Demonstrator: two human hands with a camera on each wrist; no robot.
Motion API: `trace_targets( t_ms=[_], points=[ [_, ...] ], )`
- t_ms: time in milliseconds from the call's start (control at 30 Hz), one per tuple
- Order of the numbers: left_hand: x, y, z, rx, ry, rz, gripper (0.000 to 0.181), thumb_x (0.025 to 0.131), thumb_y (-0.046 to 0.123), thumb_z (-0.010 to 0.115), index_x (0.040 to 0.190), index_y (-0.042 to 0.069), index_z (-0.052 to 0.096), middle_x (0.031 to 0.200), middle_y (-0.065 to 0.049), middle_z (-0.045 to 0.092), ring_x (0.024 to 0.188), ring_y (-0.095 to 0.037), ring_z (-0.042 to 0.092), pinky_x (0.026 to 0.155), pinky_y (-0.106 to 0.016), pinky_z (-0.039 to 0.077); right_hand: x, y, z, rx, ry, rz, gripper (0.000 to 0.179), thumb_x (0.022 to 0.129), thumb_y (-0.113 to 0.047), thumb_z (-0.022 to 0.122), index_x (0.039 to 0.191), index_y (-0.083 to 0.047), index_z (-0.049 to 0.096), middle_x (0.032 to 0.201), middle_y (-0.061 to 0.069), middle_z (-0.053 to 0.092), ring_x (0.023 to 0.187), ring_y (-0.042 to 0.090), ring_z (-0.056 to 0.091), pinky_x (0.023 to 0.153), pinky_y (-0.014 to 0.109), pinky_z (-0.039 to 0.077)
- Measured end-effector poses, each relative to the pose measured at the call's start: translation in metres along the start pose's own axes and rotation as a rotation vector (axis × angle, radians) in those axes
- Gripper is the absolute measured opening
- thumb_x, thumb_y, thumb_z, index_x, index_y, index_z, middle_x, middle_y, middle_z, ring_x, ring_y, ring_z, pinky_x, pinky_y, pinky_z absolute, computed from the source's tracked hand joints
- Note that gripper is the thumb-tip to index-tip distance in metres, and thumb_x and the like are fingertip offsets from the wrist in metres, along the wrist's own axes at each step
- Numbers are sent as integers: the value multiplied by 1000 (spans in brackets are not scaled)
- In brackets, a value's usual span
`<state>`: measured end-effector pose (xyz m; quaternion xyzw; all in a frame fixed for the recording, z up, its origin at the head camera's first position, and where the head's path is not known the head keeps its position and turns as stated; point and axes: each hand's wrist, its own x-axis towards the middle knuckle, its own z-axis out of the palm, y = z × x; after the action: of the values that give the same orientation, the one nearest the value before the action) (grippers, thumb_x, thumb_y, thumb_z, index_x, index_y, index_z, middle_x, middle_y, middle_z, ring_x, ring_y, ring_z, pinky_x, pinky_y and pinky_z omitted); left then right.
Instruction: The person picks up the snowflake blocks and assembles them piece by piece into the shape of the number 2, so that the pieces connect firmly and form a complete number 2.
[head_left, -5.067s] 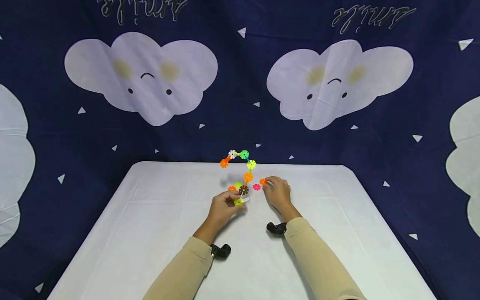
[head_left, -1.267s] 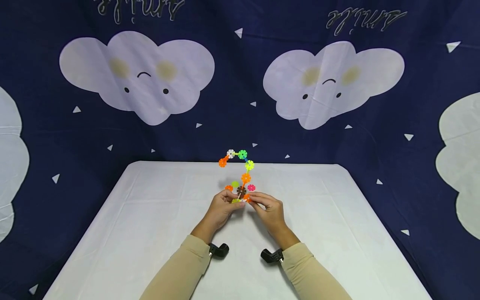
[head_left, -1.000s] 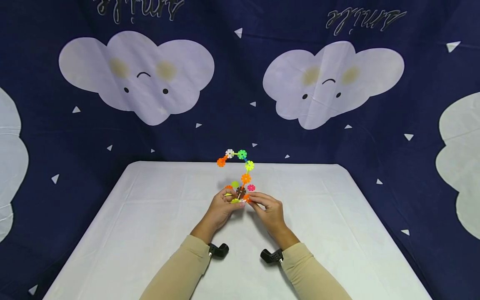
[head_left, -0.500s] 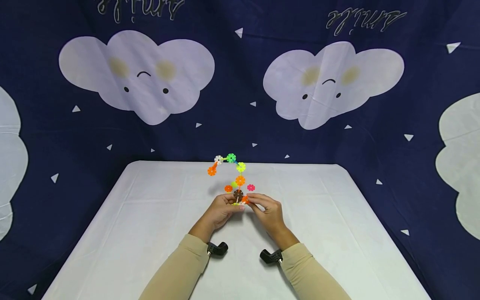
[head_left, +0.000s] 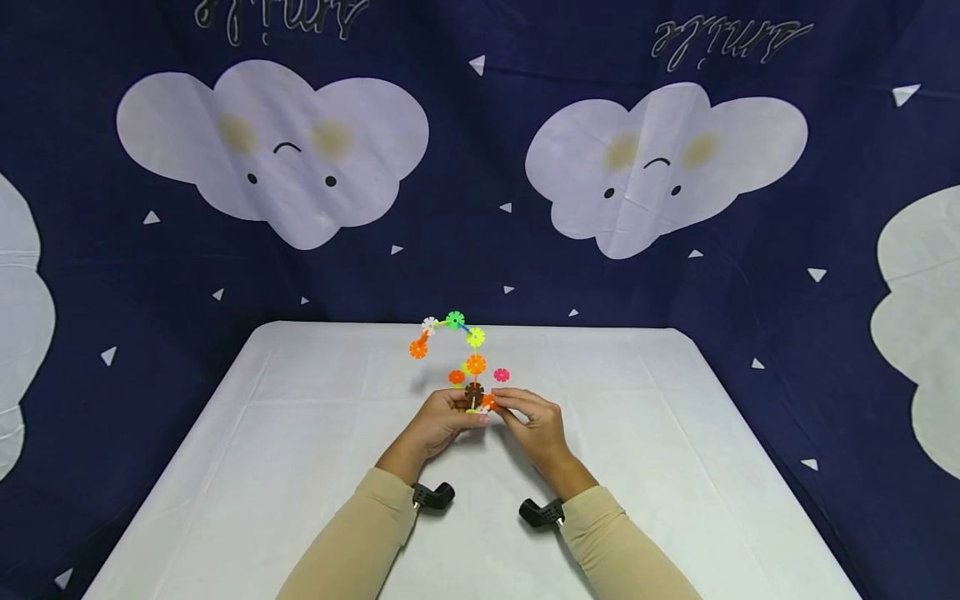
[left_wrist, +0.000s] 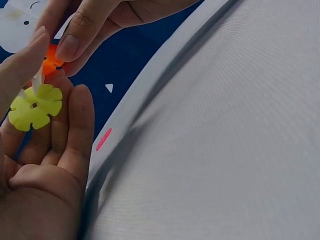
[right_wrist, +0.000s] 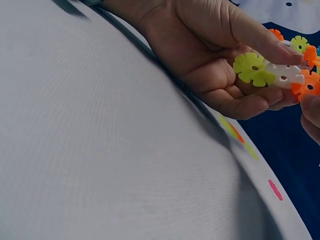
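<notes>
Both hands on the disc chain, centre frame; weak slot joints are our worry.
Left hand (head_left: pixel 441 421) pinches the white disc (right_wrist: pixel 284 76) between thumb and fingers, beside the yellow-green disc (right_wrist: pixel 254 70); right hand (head_left: pixel 536 421) pinches the orange disc (head_left: pixel 490 402) at that white one. Chain of snowflake discs (head_left: pixel 476 365) arches up-left from there. Risk, we reckon: a crooked push twists the slots and pops the arch; a slack pinch drops the disc. Far edge of the table (head_left: pixel 337 500) sits behind the arch; a forward sweep might nudge the loose pink disc (head_left: pixel 502 375). Elbow room: left, right, lower frame.
</notes>
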<state>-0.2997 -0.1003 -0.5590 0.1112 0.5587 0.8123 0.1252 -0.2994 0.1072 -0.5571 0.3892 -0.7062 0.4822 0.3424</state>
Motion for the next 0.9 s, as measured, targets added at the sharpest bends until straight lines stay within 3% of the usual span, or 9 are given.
trace_targets(
  t_ms=[400,900],
  points=[
    [-1,0,0,27,-31,21,37,83,-22,75,120,-17,68,105,-11,74,88,-16,69,75,-25,59,-1,1,1,-2,15,-28,29,75,20,85,100,5,81,108,16,77,96,35,75,93,31,57],
    [-1,0,-1,44,-72,62,41,85,-19,77,125,-15,67,124,-17,69,106,-21,67,88,-28,58,0,-1,2,-3,21,-40,31,73,20,87,100,6,80,108,18,77,96,38,75,92,35,58]
  ],
)
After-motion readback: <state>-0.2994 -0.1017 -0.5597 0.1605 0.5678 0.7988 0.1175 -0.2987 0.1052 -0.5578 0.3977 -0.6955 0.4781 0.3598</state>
